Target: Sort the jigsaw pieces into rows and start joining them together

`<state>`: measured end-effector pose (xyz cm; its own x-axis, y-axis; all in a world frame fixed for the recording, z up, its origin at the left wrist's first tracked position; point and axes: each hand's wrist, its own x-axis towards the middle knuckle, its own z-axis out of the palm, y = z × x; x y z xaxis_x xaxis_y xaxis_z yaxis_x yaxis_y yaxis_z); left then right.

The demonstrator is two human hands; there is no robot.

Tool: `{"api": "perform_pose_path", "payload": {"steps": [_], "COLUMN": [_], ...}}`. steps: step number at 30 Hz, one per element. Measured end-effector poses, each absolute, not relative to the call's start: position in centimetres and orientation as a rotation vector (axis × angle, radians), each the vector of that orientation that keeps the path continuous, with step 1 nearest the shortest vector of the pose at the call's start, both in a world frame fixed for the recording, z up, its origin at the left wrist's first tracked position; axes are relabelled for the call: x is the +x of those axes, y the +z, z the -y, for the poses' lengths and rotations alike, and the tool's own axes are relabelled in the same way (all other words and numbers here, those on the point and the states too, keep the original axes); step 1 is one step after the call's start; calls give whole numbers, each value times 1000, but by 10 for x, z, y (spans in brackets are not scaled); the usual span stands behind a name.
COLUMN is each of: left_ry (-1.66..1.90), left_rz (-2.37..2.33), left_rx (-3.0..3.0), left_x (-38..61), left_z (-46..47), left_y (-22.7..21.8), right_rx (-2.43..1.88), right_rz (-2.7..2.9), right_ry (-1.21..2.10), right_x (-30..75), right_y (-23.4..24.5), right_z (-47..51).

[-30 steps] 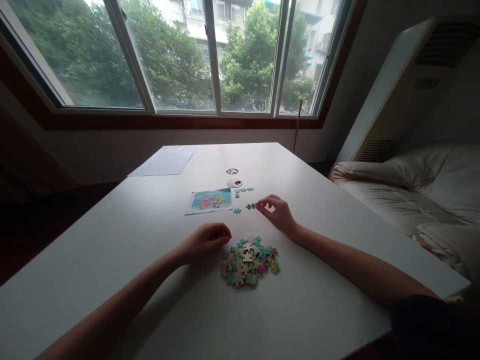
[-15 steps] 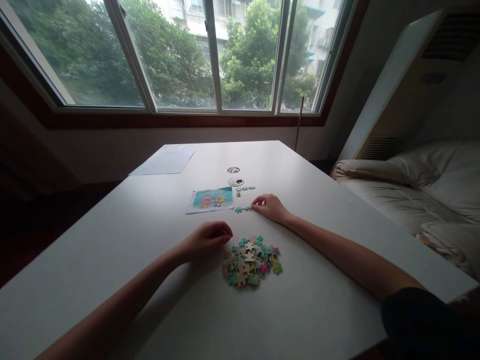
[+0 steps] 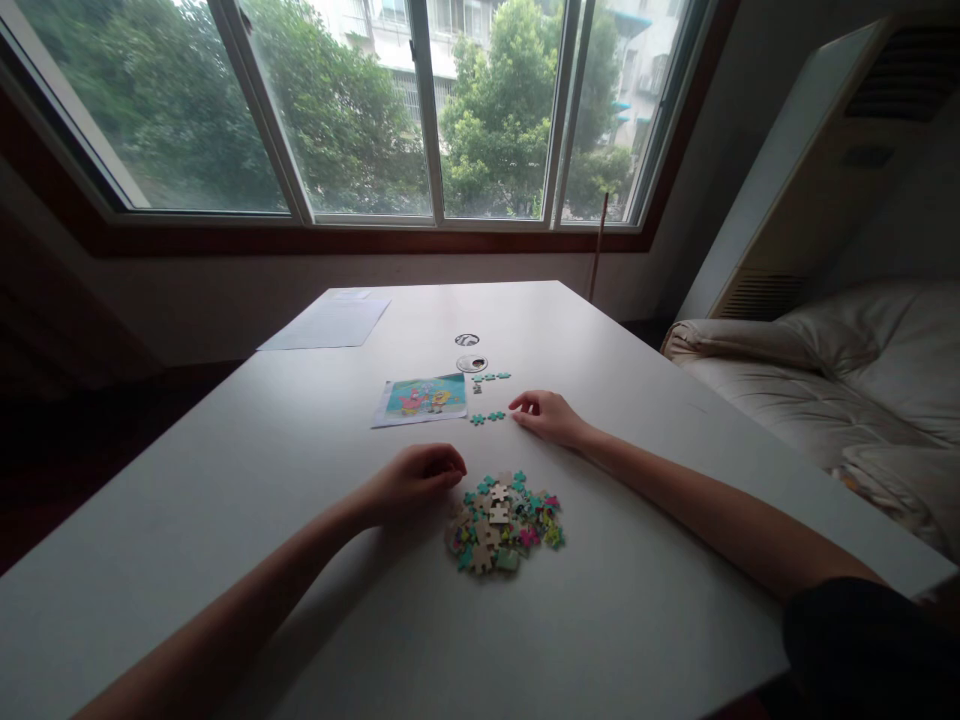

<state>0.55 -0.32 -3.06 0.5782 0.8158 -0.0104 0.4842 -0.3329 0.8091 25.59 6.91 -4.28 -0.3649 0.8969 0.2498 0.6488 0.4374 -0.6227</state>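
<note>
Brushing sideways, our empty, narrowly parted right hand [image 3: 547,417] could scatter the teal jigsaw pieces [image 3: 478,420] beside it on the white worktop [image 3: 637,620]; we cannot tell whether our curled left hand [image 3: 421,474] holds anything.

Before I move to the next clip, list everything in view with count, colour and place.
heaped puzzle pieces: many, teal, beige, pink, yellow; between forearms
loose puzzle pieces: several, mostly teal; right of picture sheet
picture sheet: one, teal with pink and yellow figures; beyond left hand
round discs: two, pale and dark; beyond picture sheet
paper: count unclear, pale; table's far left
table: one, white; centre
window: one, brown surround; ahead
trees: count unclear, green; outside
building: pale; behind trees
stick: one, brown; below window
vented unit: one, pale; right
sofa: one, cream; right
sleeve: one, dark; right arm
left hand: one, bare; beside heap
right hand: one, bare; near loose pieces
</note>
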Motion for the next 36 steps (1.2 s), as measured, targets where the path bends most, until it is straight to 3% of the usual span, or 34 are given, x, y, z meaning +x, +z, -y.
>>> {"api": "perform_pose_path", "payload": {"steps": [10, 22, 28, 36], "left_ry": [517, 528, 611, 991], "left_rz": [-1046, -1061, -1111, -1042], "left_rx": [2031, 2064, 2149, 2488], "left_x": [8, 8, 16, 47], "left_z": [8, 8, 12, 35], "left_y": [-29, -30, -25, -19], "right_rx": [-881, -744, -788, -704], "right_rz": [2466, 2604, 2362, 2266], "right_ry": [1055, 1081, 633, 104], "right_x": [302, 305, 301, 273], "right_y": [-24, -19, -19, -25], "right_z": [-18, -7, -7, 14]}}
